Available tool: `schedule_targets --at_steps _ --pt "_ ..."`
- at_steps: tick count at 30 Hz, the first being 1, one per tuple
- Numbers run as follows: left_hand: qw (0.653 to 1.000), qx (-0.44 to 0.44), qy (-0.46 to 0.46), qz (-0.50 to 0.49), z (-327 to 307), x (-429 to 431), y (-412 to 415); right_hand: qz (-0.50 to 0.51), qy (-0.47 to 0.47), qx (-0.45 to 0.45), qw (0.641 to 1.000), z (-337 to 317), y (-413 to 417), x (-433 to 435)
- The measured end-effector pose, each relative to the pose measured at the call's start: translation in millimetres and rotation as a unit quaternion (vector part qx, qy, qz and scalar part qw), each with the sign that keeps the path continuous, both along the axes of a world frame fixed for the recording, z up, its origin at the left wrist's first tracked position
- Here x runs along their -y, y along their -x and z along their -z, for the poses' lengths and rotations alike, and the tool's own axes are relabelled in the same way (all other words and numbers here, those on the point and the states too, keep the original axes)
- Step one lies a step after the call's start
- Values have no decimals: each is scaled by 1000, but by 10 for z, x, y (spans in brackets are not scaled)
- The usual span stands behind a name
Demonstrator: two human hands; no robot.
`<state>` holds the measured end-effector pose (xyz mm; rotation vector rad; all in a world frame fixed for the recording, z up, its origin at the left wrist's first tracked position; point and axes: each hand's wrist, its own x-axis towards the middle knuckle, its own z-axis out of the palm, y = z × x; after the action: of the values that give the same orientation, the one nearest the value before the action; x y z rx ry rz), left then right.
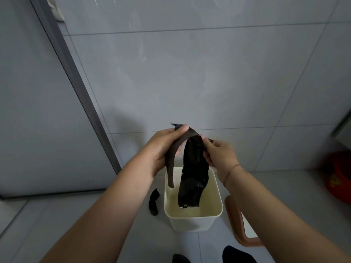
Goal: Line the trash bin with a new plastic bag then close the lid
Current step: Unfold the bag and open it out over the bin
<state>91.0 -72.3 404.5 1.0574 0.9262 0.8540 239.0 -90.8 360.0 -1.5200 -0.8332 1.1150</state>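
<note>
- Two hands work in the head view, just below frame centre: the left hand (163,149) and right hand (221,155) each have their grip pinched on the top of a black plastic bag (191,171), which is folded narrow and not yet opened.
- The bag's lower end dangles into the cream trash bin (191,219), low centre; the bin is unlined.
- Left to do, I judge: open the bag, fit it over the rim, close the lid.
- The brown-rimmed lid (235,221), lower right, is partly hidden by the right forearm.
- A dark roll (153,203) left of the bin is hard to identify.
</note>
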Motion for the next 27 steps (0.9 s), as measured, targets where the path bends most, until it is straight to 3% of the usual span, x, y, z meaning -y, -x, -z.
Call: schedule_targets --at_steps 3,5,8,10,13,15,18,21,27 --pt "999 -33 5 -42 1 -97 -5 1 -106 185 977 -51 -42 75" --pt "997 -57 5 -61 -5 -123 -35 -101 -196 201 954 -160 -74 127" --pt "993 -56 17 -99 -20 -129 -103 -228 -253 188 921 -289 -30 187" --pt "987 -63 40 -140 -34 -133 -163 -222 -265 229 910 -311 27 210" --pt "982 -89 59 -156 -9 -129 -277 -137 -310 297 893 -309 88 234" --pt "989 -37 81 -118 28 -110 -327 -109 -312 306 893 -302 103 222" --pt "982 124 134 -38 69 -89 -286 -92 -253 184 945 -295 93 135" --pt "958 249 136 -35 155 -93 -225 -25 -216 48 975 -309 38 39" --pt "987 157 -26 -5 372 118 -336 -30 -153 -121 980 -230 44 -37"
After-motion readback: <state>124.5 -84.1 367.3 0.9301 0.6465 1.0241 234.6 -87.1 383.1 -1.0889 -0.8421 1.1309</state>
